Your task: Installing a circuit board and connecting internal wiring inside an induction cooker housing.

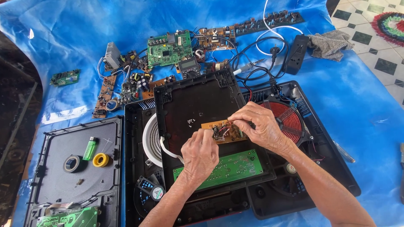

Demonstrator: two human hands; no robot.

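My left hand (200,153) and my right hand (259,126) both pinch a small brown circuit board (223,131) with wires and parts on it. The board lies on a black plastic panel (198,105) laid over an opened double induction cooker (332,168). A green circuit board (233,168) sits on the panel just below my hands. A few small screws (191,122) lie on the panel to the left of the brown board. A red copper coil (290,120) shows at the right of my right hand, and a white coil (153,141) at the left.
A second black panel (63,147) at the left carries a green lighter (89,148), a black tape roll (72,163) and a yellow solder roll (100,159). Several circuit boards (168,49), a multimeter (189,67), a black power strip (296,54) and a grey rag (330,44) lie on the blue sheet.
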